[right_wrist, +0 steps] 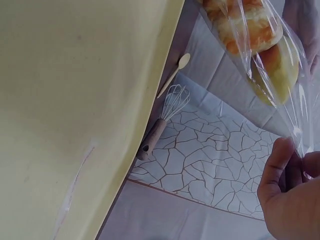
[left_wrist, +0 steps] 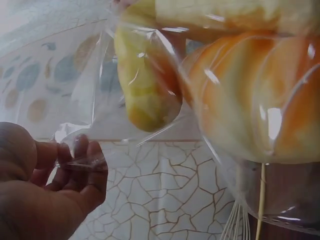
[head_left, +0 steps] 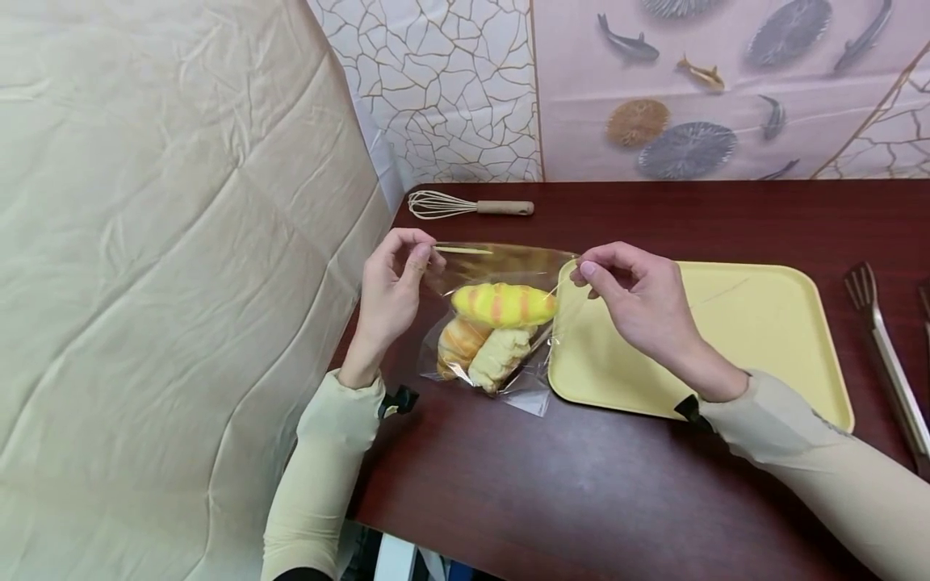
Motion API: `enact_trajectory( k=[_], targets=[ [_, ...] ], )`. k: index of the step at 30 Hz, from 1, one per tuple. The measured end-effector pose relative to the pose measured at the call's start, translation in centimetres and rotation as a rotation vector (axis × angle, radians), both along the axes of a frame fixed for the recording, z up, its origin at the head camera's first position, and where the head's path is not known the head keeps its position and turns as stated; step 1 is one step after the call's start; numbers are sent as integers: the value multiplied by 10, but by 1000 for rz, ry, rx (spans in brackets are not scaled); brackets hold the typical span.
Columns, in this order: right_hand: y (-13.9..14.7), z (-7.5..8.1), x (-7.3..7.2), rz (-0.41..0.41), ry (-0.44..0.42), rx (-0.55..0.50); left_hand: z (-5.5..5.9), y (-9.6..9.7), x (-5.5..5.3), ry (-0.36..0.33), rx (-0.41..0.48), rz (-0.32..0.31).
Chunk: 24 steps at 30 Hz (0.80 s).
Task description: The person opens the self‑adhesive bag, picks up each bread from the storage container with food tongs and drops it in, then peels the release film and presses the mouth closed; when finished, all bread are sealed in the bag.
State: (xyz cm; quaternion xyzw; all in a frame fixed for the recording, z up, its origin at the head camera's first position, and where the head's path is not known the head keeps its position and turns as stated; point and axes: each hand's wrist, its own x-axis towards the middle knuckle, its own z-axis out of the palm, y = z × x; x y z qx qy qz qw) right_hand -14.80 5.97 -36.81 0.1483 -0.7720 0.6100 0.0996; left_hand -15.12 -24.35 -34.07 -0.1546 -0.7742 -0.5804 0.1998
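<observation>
A clear plastic bag (head_left: 534, 379) holds several breads and stands over the dark table, beside the tray's left edge. Inside, a yellow bread (head_left: 504, 305) with orange stripes lies above a golden-brown roll (head_left: 459, 345) and a pale lumpy bread (head_left: 501, 357). My left hand (head_left: 395, 282) pinches the left corner of the bag's mouth between thumb and fingers. At the opposite corner, my right hand (head_left: 643, 303) pinches the film the same way, above the tray. The mouth is stretched between both hands. The left wrist view shows the roll (left_wrist: 250, 100) close up through the film.
A yellow tray (head_left: 770, 339) lies to the right, with a thin pale line on it. Behind the bag is a whisk (head_left: 501, 207) with a wooden handle. A wooden spoon (right_wrist: 176, 72) shows near it. Metal tongs (head_left: 886, 347) lie at far right. Padded cloth (head_left: 182, 282) borders the left.
</observation>
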Motion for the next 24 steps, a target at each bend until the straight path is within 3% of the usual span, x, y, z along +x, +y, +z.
enact_trajectory(
  k=[11, 17, 24],
  targets=[
    [-1, -1, -3, -23, 53, -34, 0, -4, -3, 44, 59, -3],
    [0, -5, -7, -27, 168, -37, 2, -13, -5, 10, 122, -67],
    [4, -10, -13, 29, 346, -83, 4, -23, -9, 7, 123, -143]
  ],
)
